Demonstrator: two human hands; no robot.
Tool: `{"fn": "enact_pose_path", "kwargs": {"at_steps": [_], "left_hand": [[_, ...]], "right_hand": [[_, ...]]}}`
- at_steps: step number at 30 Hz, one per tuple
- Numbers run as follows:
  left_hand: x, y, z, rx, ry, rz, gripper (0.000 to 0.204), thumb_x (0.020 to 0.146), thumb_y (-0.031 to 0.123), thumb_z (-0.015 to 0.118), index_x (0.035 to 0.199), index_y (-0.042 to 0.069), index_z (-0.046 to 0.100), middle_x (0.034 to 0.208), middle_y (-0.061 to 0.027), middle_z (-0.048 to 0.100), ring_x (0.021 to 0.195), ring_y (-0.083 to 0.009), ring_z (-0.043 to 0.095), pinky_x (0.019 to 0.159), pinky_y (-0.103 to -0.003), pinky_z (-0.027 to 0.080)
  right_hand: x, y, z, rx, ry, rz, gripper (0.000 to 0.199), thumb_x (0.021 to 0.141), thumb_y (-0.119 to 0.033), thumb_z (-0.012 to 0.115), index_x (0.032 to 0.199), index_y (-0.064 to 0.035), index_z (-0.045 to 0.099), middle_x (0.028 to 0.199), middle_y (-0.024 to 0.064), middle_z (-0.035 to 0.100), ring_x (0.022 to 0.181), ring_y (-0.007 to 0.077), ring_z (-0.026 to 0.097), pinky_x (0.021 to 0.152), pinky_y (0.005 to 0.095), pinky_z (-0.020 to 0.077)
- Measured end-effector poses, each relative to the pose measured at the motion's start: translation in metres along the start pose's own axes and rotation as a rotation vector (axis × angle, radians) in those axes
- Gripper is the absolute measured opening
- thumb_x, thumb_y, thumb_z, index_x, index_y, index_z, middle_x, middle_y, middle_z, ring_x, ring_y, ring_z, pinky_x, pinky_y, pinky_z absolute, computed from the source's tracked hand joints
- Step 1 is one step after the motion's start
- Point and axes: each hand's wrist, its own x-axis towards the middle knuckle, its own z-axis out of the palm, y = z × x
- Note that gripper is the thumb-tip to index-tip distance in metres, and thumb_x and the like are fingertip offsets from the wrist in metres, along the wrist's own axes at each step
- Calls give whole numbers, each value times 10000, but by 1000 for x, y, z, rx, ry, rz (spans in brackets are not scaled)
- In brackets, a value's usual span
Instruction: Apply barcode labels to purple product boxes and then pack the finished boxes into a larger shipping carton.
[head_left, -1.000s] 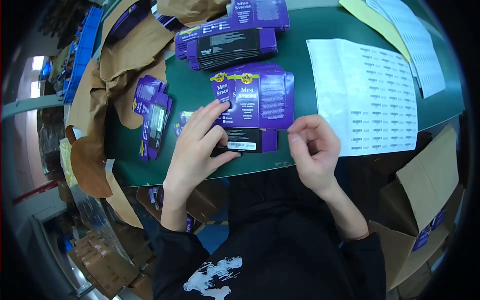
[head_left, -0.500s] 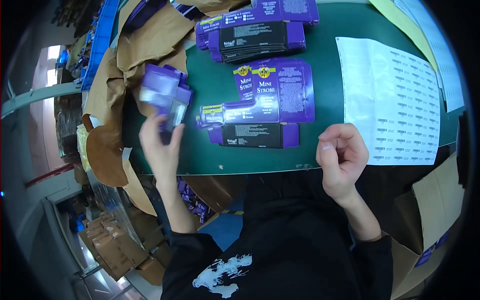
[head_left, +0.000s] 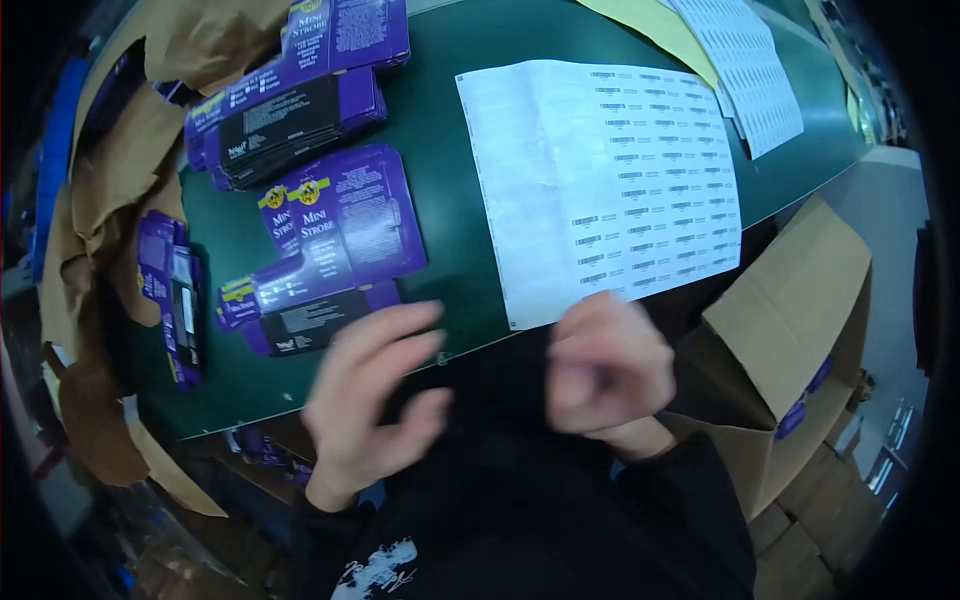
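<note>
My left hand [head_left: 372, 400] hovers at the front edge of the green table, fingers apart and holding nothing. Just beyond it lie flat, unfolded purple and black cartons [head_left: 372, 228], spread over one another. My right hand [head_left: 612, 365], blurred, is curled closed in front of the near edge of a white sheet of barcode labels [head_left: 640, 175]. Whatever its fingers may pinch is hidden. Several folded purple boxes [head_left: 170, 290] lie at the table's left side, out of my left hand's reach.
A thick stack of flat purple cartons [head_left: 300, 125] sits farther back. Crumpled brown paper [head_left: 100, 200] lines the left edge. More label sheets [head_left: 745, 70] and a yellow sheet [head_left: 660, 35] lie at the far right. Below the table's right side stands an open cardboard box [head_left: 790, 310].
My left hand has left the purple boxes at the left and come back toward my body, fingers apart. The view has swung right. My right hand stays curled.
</note>
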Motion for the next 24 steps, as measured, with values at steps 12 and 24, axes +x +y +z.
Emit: {"fn": "enact_pose_path", "kwargs": {"at_steps": [12, 24], "left_hand": [[39, -8, 89, -939, -178, -424, 869, 957, 43, 654, 1637, -16, 114, 1653, -238, 288, 1537, -334, 312, 1231, -465, 294], [38, -10, 89, -891, -223, -399, 814, 962, 33, 637, 1626, -26, 168, 1625, -246, 346, 1523, -326, 343, 1228, -459, 297]], "right_hand": [[-6, 40, -36, -607, -92, 296, 401, 811, -95, 733, 1189, 16, 660, 1322, 185, 632, 1220, 387, 576, 1063, 470, 437], [14, 43, -33, -602, -48, 367, 235, 766, -86, 797, 969, -30, 692, 1115, 119, 682, 1068, 322, 606, 923, 407, 477]]}}
